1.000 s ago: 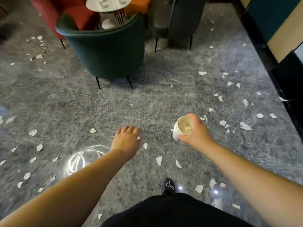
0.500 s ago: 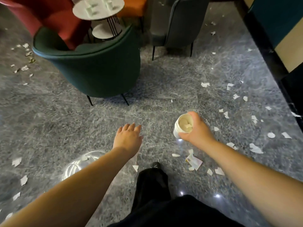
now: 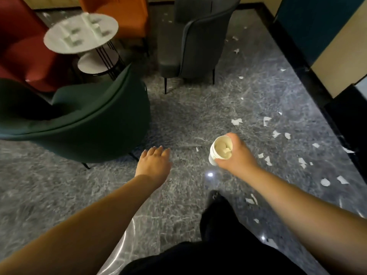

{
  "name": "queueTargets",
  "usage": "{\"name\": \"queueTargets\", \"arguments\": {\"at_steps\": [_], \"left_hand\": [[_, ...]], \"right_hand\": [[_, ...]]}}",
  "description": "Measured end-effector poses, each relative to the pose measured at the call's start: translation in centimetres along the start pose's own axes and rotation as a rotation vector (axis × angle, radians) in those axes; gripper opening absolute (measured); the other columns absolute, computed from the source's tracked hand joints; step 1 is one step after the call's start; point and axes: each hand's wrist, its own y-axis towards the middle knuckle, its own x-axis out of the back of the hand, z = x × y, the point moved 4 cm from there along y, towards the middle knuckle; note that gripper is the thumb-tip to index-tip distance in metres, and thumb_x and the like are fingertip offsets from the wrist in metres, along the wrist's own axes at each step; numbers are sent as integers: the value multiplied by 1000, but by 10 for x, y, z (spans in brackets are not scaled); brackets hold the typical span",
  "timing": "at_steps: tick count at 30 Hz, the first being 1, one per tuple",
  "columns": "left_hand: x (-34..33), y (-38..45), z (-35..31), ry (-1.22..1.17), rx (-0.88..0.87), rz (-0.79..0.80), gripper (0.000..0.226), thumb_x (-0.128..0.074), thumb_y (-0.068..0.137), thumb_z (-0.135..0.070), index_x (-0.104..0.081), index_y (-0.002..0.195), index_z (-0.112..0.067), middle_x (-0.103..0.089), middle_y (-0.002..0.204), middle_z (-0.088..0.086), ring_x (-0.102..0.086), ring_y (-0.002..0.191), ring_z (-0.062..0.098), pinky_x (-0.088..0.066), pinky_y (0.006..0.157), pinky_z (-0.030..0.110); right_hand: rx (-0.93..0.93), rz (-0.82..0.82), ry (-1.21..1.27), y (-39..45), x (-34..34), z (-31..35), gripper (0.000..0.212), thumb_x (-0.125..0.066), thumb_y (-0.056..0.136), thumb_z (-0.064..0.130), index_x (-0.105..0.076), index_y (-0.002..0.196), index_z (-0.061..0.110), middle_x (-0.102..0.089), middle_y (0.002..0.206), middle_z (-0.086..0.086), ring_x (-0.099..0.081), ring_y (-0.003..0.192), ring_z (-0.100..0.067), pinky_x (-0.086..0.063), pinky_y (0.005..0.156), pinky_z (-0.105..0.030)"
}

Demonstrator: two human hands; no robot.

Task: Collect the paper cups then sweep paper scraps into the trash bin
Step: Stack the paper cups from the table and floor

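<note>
My right hand (image 3: 236,157) is shut on a white paper cup (image 3: 217,150), held above the grey floor with its mouth tilted toward me; something pale lies inside it. My left hand (image 3: 153,165) hangs flat with fingers apart, holding nothing, just right of the green armchair (image 3: 79,124). Several blurred white cups (image 3: 83,30) stand on the round white side table (image 3: 59,44) at the upper left. White paper scraps (image 3: 268,160) lie scattered over the floor, mostly to the right. No trash bin is in view.
A red chair (image 3: 21,52), an orange chair (image 3: 123,14) and a grey chair (image 3: 196,42) surround the side table. A dark wall base (image 3: 309,80) runs along the right. My black-trousered leg and shoe (image 3: 216,207) step forward below the cup.
I have walked forward: the chairs and side table have come closer and lower in view, and floor scraps have slid past. Both hands kept their pose, the cup still held.
</note>
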Motion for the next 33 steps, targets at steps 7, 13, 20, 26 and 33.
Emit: {"name": "queueTargets", "arguments": {"at_steps": [7, 13, 20, 26, 33], "left_hand": [[44, 142, -4, -18, 26, -17, 55, -33, 102, -42, -22, 153, -25, -20, 161, 2, -14, 148, 25, -10, 120, 42], [91, 256, -6, -71, 102, -23, 55, -32, 102, -41, -20, 154, -27, -19, 161, 1, -13, 149, 24, -8, 120, 42], [133, 344, 15, -69, 182, -49, 57, -32, 102, -45, -18, 154, -27, -20, 161, 1, -12, 149, 25, -7, 120, 44], [163, 430, 57, -88, 192, -45, 57, -32, 102, -44, -17, 154, -26, -18, 161, 3, -10, 149, 25, -7, 120, 44], [206, 538, 116, -94, 175, -55, 58, -34, 101, -45, -19, 154, -26, -21, 161, 3, -12, 149, 25, -9, 121, 44]], "right_hand": [[31, 61, -6, 163, 15, 8, 75, -82, 67, 34, -39, 129, 27, -49, 121, -5, -53, 104, -22, -48, 85, -34], [95, 125, -80, 300, 43, 28, 75, -82, 66, 33, -40, 128, 30, -50, 122, -3, -54, 103, -23, -47, 83, -32], [161, 165, -68, 421, 42, 63, 71, -82, 63, 34, -44, 123, 26, -55, 116, -2, -55, 101, -20, -47, 80, -29], [170, 212, -60, 512, 22, 100, 76, -81, 67, 30, -38, 130, 27, -47, 123, -5, -52, 104, -22, -47, 85, -33], [184, 183, -51, 624, 9, 168, 69, -81, 66, 27, -42, 124, 24, -51, 119, -5, -54, 102, -24, -49, 85, -38]]}}
